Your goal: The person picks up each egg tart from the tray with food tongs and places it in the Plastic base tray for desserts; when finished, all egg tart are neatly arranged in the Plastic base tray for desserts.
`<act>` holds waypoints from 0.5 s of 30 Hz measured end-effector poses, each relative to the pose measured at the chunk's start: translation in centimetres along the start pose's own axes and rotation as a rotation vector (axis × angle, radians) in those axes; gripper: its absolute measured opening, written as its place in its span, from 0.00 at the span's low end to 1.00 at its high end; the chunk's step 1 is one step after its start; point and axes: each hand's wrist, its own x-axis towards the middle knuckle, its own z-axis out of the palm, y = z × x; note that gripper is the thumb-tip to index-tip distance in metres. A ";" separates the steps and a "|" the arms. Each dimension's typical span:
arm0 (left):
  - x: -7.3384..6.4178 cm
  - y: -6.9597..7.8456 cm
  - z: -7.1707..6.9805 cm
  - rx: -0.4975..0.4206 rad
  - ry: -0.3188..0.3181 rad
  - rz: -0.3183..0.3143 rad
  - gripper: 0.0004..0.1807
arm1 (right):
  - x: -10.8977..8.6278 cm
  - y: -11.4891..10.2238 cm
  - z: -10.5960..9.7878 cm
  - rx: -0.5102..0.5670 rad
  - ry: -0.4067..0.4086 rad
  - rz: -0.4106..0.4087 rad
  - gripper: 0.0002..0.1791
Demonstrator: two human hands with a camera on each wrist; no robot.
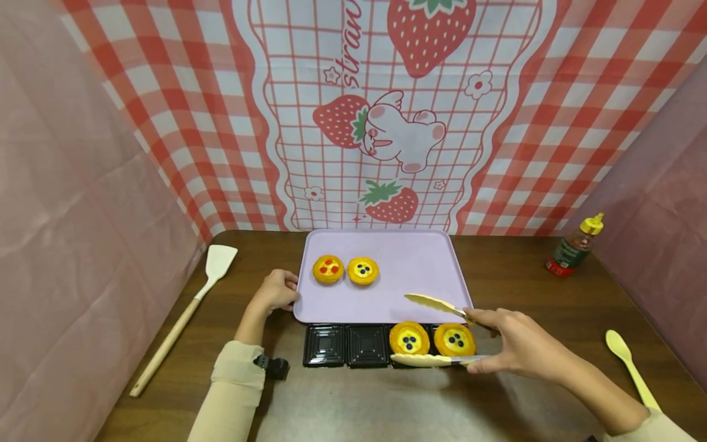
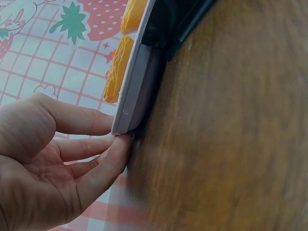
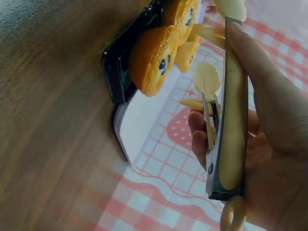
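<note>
My left hand grips the left edge of a lilac tray; in the left wrist view its fingertips meet at the rim. On the tray sit an egg tart with red toppings and one with blue toppings. My right hand holds tongs with cream scalloped tips, their arms spread apart. The tips reach around two blue-topped tarts, a middle one and a right one. Both sit in the right part of a black sectioned mold, whose two left sections show ridged bottoms.
On the left lies a white spatula with a wooden handle. A sauce bottle with a yellow cap stands at the back right, and a pale yellow spoon lies at the right. A checked strawberry cloth hangs behind the tray.
</note>
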 end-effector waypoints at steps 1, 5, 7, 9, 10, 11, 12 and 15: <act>0.0 0.0 0.0 -0.001 0.000 0.000 0.22 | 0.0 0.0 -0.1 0.001 0.004 0.001 0.49; 0.0 -0.1 -0.1 -0.003 0.000 0.001 0.22 | 0.4 -0.2 -0.8 -0.009 0.027 -0.010 0.50; 0.0 -0.1 -0.1 -0.005 -0.002 -0.001 0.21 | 0.7 -0.4 -1.4 -0.018 0.041 -0.014 0.50; 0.0 -0.2 -0.1 -0.007 -0.002 -0.003 0.22 | 1.2 -0.5 -2.0 -0.030 0.057 -0.016 0.50; 0.0 -0.2 -0.1 -0.006 -0.002 -0.003 0.22 | 1.5 -0.5 -2.3 -0.038 0.062 -0.013 0.50; 0.0 -0.2 -0.1 -0.006 -0.002 -0.003 0.22 | 1.7 -0.6 -2.6 -0.040 0.063 -0.011 0.50; 0.1 -0.2 -0.1 -0.005 -0.002 -0.002 0.21 | 2.1 -0.6 -2.8 -0.040 0.063 -0.001 0.50; 0.2 -0.2 -0.1 -0.010 -0.004 0.002 0.21 | 3.1 -0.7 -3.4 -0.038 0.055 0.013 0.50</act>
